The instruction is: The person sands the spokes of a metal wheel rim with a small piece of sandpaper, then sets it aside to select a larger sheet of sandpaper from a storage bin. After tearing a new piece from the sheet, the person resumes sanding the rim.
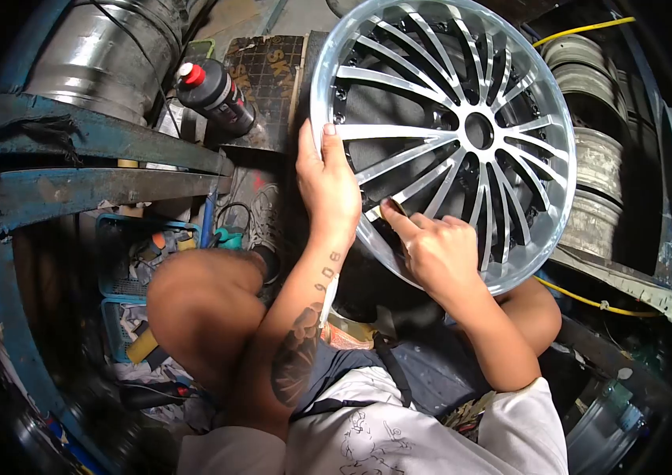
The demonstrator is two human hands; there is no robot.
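Note:
A multi-spoke alloy wheel rim (399,131), with silver spoke faces and black recesses, is tilted up in front of me. My left hand (329,178) grips its left edge, thumb over the lip and fingers wrapped behind. Low on the left side, my right hand (440,249) presses a small dark piece, apparently sandpaper (394,207), against the outer end of a spoke. Its index finger is stretched along the piece while the other fingers curl in; most of the piece is hidden under the fingertip.
A dark bottle with a red cap (217,99) stands on a printed board (268,71) at upper left. Blue metal bars (106,190) run along the left, near baskets of scraps (150,237). Stacked wheel rims (595,158) and a yellow hose (589,30) are on the right.

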